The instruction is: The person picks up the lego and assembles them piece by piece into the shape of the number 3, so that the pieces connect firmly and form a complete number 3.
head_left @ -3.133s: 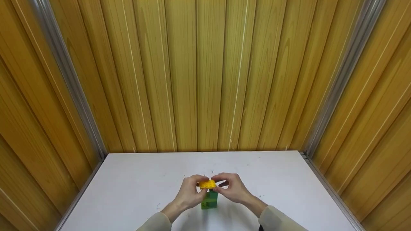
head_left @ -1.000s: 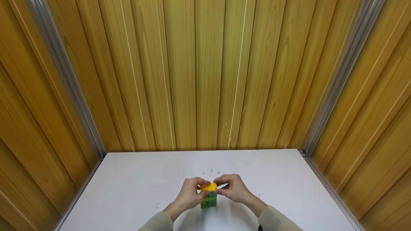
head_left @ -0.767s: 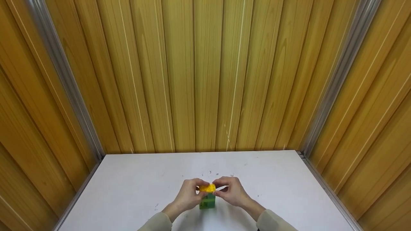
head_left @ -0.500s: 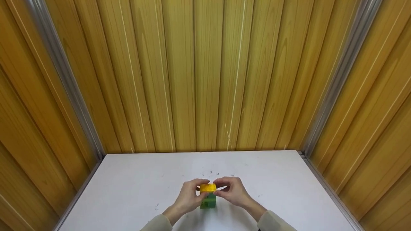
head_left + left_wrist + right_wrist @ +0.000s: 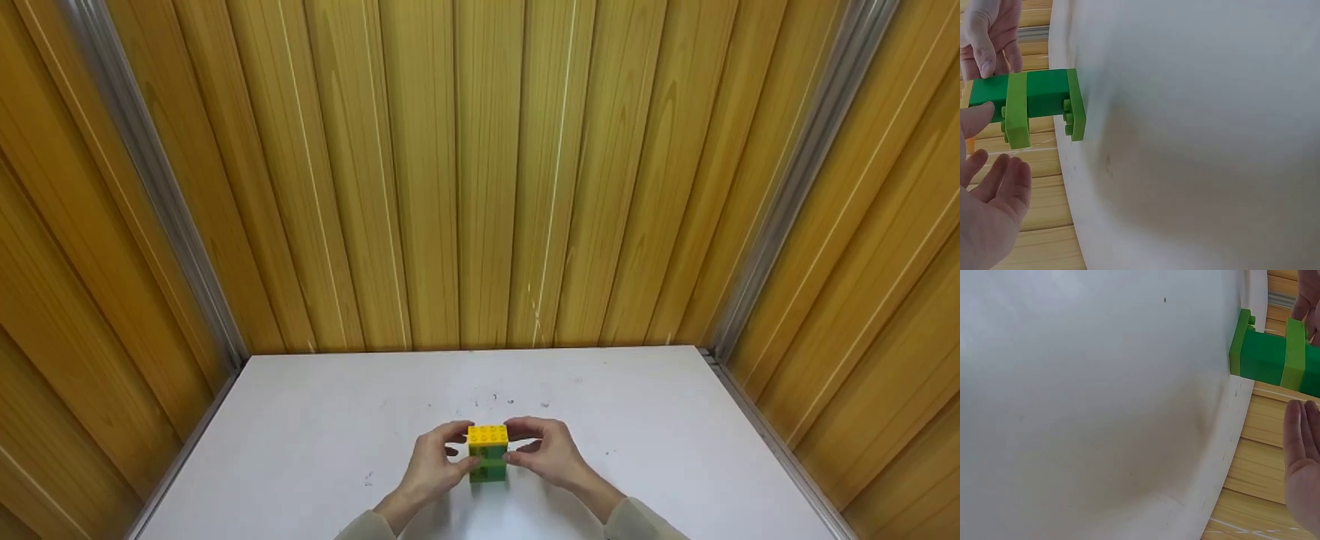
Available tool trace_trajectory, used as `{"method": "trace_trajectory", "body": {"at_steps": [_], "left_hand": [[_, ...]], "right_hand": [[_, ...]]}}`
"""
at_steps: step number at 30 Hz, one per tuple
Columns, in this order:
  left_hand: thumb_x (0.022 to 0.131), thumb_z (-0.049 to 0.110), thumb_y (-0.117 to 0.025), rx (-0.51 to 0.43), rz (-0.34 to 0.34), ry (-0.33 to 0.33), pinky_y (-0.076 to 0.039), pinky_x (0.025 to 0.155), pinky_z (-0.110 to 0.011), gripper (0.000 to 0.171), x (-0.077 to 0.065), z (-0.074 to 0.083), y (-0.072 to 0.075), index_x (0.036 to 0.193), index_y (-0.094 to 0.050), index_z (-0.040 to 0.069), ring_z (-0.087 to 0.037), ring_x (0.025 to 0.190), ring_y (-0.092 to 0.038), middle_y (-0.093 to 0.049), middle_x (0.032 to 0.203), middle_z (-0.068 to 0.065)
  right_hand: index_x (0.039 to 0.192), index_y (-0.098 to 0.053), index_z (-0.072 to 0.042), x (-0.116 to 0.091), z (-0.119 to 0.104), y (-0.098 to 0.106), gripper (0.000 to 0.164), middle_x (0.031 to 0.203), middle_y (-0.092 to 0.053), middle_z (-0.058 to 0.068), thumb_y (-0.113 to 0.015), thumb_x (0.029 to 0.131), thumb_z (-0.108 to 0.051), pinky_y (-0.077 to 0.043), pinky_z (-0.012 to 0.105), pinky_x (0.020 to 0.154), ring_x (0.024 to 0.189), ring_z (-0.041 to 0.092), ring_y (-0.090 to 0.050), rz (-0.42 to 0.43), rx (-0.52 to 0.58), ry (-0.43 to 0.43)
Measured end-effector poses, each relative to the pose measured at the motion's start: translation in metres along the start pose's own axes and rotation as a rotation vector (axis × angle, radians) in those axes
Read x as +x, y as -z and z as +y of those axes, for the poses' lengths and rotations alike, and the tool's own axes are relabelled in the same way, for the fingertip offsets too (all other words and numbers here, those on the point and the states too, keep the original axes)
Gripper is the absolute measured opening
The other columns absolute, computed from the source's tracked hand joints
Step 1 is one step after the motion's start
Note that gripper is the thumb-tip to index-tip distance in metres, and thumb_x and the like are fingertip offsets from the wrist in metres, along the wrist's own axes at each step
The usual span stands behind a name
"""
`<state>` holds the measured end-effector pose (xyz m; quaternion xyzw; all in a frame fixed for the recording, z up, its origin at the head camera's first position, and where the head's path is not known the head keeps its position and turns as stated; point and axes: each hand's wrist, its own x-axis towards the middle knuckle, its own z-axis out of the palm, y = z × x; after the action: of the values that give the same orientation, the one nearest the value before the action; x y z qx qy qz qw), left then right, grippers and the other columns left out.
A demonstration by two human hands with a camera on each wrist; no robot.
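A stack of toy building bricks stands upright on the white table (image 5: 315, 442). Its top is a yellow studded brick (image 5: 487, 434). Below that, two dark green bricks (image 5: 1047, 93) alternate with light green plates (image 5: 1016, 101), which jut out to one side with bare studs. My left hand (image 5: 433, 463) holds the stack from the left, its thumb overlapping the upper green brick and its index finger by the yellow brick's far corner. My right hand (image 5: 551, 454) holds the right side likewise, thumb low in front, index finger behind. Its other fingers (image 5: 1294, 436) extend away from the bricks.
Wood-patterned panels (image 5: 487, 187) rise behind the table and along both sides. Metal posts (image 5: 180, 202) mark the back corners. Small dark marks (image 5: 495, 397) dot the tabletop beyond the hands.
The yellow brick, earlier tilted between both hands' fingertips above the green stack, now sits level on top of it. Both hands have lowered slightly, thumbs down to the green part, and spread a little.
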<state>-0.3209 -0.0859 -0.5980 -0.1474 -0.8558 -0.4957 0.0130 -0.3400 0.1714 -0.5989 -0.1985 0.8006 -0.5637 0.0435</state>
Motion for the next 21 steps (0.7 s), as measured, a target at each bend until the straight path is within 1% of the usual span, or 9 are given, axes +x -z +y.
{"method": "trace_trajectory", "body": {"at_steps": [2, 5, 8, 10, 15, 18, 21], "left_hand": [[0.092, 0.007, -0.089, -0.007, -0.002, 0.022, -0.065, 0.104, -0.052, 0.053, 0.0004, -0.0014, -0.0011, 0.143, -0.073, 0.009, -0.028, 0.123, -0.072, -0.078, 0.141, -0.01], [0.091, 0.003, -0.087, -0.012, -0.013, 0.048, -0.065, 0.105, -0.052, 0.053, 0.0009, -0.0034, -0.0026, 0.141, -0.074, 0.011, -0.026, 0.122, -0.073, -0.079, 0.137, -0.008], [0.09, 0.002, -0.086, -0.007, -0.022, 0.061, -0.065, 0.106, -0.053, 0.052, 0.0012, -0.005, -0.0044, 0.14, -0.075, 0.012, -0.026, 0.121, -0.073, -0.081, 0.132, -0.007], [0.091, 0.001, -0.086, -0.008, -0.022, 0.065, -0.065, 0.105, -0.053, 0.051, 0.0016, -0.0056, -0.0057, 0.14, -0.075, 0.012, -0.026, 0.12, -0.074, -0.081, 0.13, -0.006], [0.091, -0.003, -0.084, -0.023, -0.013, 0.073, -0.066, 0.105, -0.052, 0.051, 0.0012, -0.0055, -0.0074, 0.139, -0.075, 0.012, -0.026, 0.119, -0.075, -0.082, 0.129, -0.007], [0.092, -0.003, -0.084, -0.029, -0.009, 0.075, -0.066, 0.104, -0.051, 0.05, 0.0001, -0.0052, -0.0074, 0.14, -0.075, 0.011, -0.026, 0.119, -0.075, -0.081, 0.129, -0.007], [0.093, -0.003, -0.082, -0.02, -0.005, 0.055, -0.067, 0.102, -0.048, 0.051, -0.0007, -0.0053, -0.0071, 0.142, -0.072, 0.009, -0.027, 0.12, -0.075, -0.081, 0.131, -0.009]], "right_hand": [[0.14, -0.075, -0.005, -0.0001, 0.0009, -0.0013, 0.049, 0.138, -0.08, 0.017, -0.09, 0.093, -0.008, -0.069, 0.032, 0.099, 0.125, 0.034, -0.078, -0.003, -0.003, -0.01], [0.139, -0.076, -0.007, -0.0004, 0.0026, -0.0037, 0.049, 0.137, -0.08, 0.016, -0.09, 0.093, -0.007, -0.068, 0.041, 0.104, 0.124, 0.033, -0.078, -0.01, -0.028, -0.013], [0.139, -0.076, -0.008, -0.0008, 0.0042, -0.0062, 0.048, 0.136, -0.081, 0.015, -0.09, 0.093, -0.007, -0.067, 0.046, 0.108, 0.123, 0.031, -0.078, -0.012, -0.059, -0.014], [0.139, -0.076, -0.008, -0.0011, 0.0047, -0.0073, 0.048, 0.135, -0.081, 0.015, -0.089, 0.093, -0.006, -0.067, 0.047, 0.109, 0.122, 0.031, -0.078, -0.008, -0.074, -0.015], [0.139, -0.076, -0.008, -0.0013, 0.0048, -0.0093, 0.047, 0.135, -0.081, 0.015, -0.088, 0.094, -0.004, -0.067, 0.041, 0.107, 0.122, 0.031, -0.078, -0.005, -0.074, -0.027], [0.14, -0.076, -0.009, -0.0015, 0.0044, -0.0101, 0.046, 0.136, -0.081, 0.014, -0.086, 0.095, -0.004, -0.068, 0.034, 0.103, 0.121, 0.029, -0.078, -0.008, -0.061, -0.03], [0.139, -0.076, -0.008, -0.0015, 0.0035, -0.0104, 0.045, 0.135, -0.081, 0.015, -0.085, 0.096, -0.006, -0.068, 0.028, 0.099, 0.12, 0.027, -0.078, -0.012, -0.048, -0.011]]}}
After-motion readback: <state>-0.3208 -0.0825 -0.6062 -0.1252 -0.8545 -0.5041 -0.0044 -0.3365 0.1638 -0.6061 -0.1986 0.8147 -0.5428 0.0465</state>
